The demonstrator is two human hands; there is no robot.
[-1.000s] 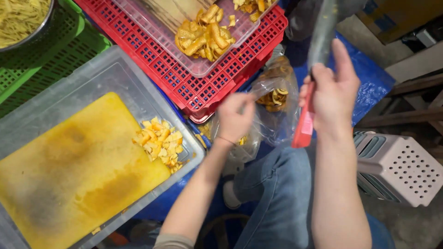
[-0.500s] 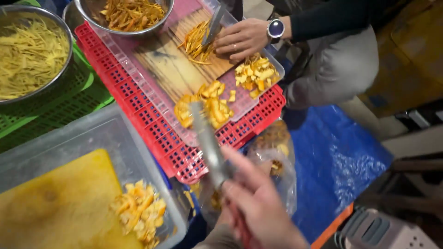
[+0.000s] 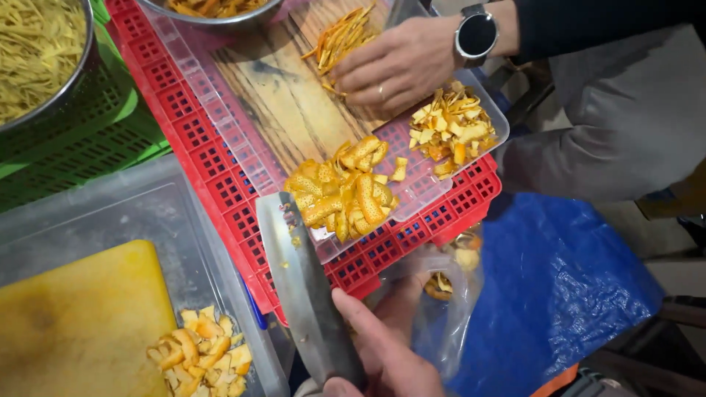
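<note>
My right hand point(image 3: 379, 356) sits at the bottom edge, shut on a broad steel cleaver point(image 3: 305, 290) whose blade points up toward a red crate point(image 3: 220, 184). Its fingers reach beside a clear plastic bag point(image 3: 448, 309) with a few peel scraps inside. Just past the blade tip lies a pile of orange peel pieces point(image 3: 346, 191) in a clear tray point(image 3: 430, 195) on the crate. My left hand is out of sight. A co-worker's hand point(image 3: 397, 62) with a wristwatch presses peel strips point(image 3: 342, 33) onto a wooden board point(image 3: 287, 103).
A second peel pile point(image 3: 452, 132) lies in the tray's corner. At lower left a clear bin point(image 3: 147, 213) holds a yellow board point(image 3: 81, 323) and peel chunks point(image 3: 198, 360). A metal bowl of shredded peel point(image 3: 37, 51) rests on a green crate point(image 3: 88, 162). Blue tarp point(image 3: 559, 287) covers the floor.
The view swung from the yellow board up to the red crate. My right hand brought the cleaver down and left, near the peel pile. My left hand left the view.
</note>
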